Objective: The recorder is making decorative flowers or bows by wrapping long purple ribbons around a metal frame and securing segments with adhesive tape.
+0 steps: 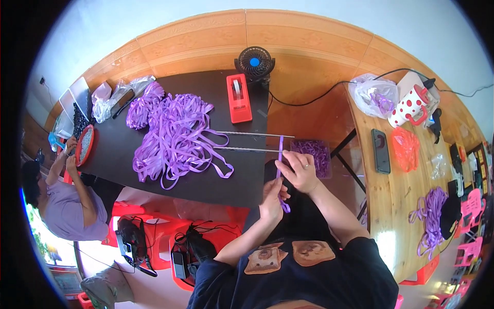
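A narrow purple ribbon (281, 144) runs across two thin metal rods (252, 149) that stick out past the right edge of the dark table. Closed around the ribbon's lower part is my left hand (272, 198), with a loop of it hanging below. Higher up, my right hand (300, 171) pinches the same ribbon between thumb and fingers, close to the nearer rod. A big tangled heap of purple ribbons (172, 136) lies on the table to the left, over the rods' far ends.
On the dark table (226, 185) stand a red tape dispenser (239, 98) and a black fan (254, 63). A bin of purple pieces (315, 156) sits beyond my right hand. The wooden table (383, 206) holds a phone (381, 151) and dotted mug (409, 106). A person (72, 201) handles a red tray (85, 146).
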The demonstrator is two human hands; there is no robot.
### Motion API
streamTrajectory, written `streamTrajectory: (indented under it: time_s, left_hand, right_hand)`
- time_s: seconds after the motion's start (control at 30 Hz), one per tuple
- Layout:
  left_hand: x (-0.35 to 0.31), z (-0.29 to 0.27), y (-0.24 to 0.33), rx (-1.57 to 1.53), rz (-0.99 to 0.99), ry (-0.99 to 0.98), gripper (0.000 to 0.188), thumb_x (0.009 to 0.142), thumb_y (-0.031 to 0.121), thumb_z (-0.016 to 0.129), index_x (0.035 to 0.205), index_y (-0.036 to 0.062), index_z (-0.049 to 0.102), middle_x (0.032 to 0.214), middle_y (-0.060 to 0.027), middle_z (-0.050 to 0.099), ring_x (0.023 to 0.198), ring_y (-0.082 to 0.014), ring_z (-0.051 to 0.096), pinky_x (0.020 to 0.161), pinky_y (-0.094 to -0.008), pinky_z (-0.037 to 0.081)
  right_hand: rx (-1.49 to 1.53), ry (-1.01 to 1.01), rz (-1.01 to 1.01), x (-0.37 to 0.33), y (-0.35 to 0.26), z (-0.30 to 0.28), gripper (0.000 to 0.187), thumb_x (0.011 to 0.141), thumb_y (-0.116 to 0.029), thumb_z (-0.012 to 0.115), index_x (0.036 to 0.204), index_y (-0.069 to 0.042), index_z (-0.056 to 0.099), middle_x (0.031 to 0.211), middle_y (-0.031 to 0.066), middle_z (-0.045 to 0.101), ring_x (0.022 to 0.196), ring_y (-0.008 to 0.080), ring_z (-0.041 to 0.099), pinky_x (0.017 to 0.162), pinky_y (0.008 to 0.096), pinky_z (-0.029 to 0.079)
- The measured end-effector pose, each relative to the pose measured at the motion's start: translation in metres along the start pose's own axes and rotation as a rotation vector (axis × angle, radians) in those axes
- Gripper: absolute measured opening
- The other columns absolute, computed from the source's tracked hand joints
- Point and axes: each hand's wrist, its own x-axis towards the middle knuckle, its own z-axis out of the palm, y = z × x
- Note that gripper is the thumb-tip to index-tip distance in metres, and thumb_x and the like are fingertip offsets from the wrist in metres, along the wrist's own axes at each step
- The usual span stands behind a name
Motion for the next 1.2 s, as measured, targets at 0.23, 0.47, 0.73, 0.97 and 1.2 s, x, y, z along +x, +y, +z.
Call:
streamTrajectory:
  time_s: [0.23,0.47,0.73,0.97,1.2]
  left_hand:
    - [-0.003,-0.009,-0.002,-0.069,-0.004,-0.048,0.02,0.092,0.021,0.059,0.097,0.002,0.061,0.072,-0.004,0.061,0.055,-0.0119,0.055,0.053,-0.0235,0.046]
    - [-0.021,-0.007,0.011,-0.176,-0.139,-0.106,0.016,0.094,0.018,0.055,0.095,0.0034,0.062,0.073,-0.0048,0.061,0.057,-0.0139,0.056,0.056,-0.0254,0.047]
    - [-0.029,-0.009,0.014,-0.181,-0.159,-0.117,0.017,0.095,0.017,0.054,0.097,0.0018,0.062,0.074,-0.0063,0.062,0.058,-0.0146,0.056,0.057,-0.0261,0.049]
    - [-0.039,-0.012,0.018,-0.151,-0.163,-0.169,0.019,0.096,0.016,0.052,0.099,0.0002,0.062,0.076,-0.0068,0.062,0.06,-0.0149,0.056,0.058,-0.0259,0.048]
    - [-0.055,-0.016,0.034,-0.011,-0.108,-0.352,0.023,0.097,0.013,0.05,0.109,-0.0029,0.061,0.078,-0.0069,0.064,0.059,-0.0114,0.056,0.057,-0.023,0.047]
  right_hand:
    - [-0.02,0.016,-0.052,-0.002,-0.009,0.005,0.031,0.068,-0.019,0.06,0.094,-0.005,0.069,0.106,0.0055,0.065,0.099,0.0215,0.056,0.078,0.0348,0.038]
    - [-0.047,0.027,-0.061,-0.002,-0.018,-0.001,0.03,0.068,-0.021,0.062,0.093,-0.007,0.07,0.107,0.0039,0.064,0.104,0.0197,0.053,0.081,0.0353,0.037]
    - [-0.009,0.035,-0.04,-0.008,-0.024,-0.002,0.033,0.067,-0.022,0.061,0.093,-0.005,0.069,0.107,0.006,0.064,0.099,0.0206,0.055,0.079,0.0357,0.037]
    - [0.036,0.04,0.005,-0.005,-0.032,-0.005,0.03,0.067,-0.021,0.065,0.091,-0.002,0.068,0.106,0.0088,0.064,0.09,0.0212,0.057,0.073,0.035,0.037]
    - [0.058,0.079,0.043,0.017,-0.029,-0.02,0.025,0.066,-0.015,0.072,0.088,-0.003,0.067,0.101,0.0064,0.065,0.084,0.0188,0.057,0.067,0.033,0.038]
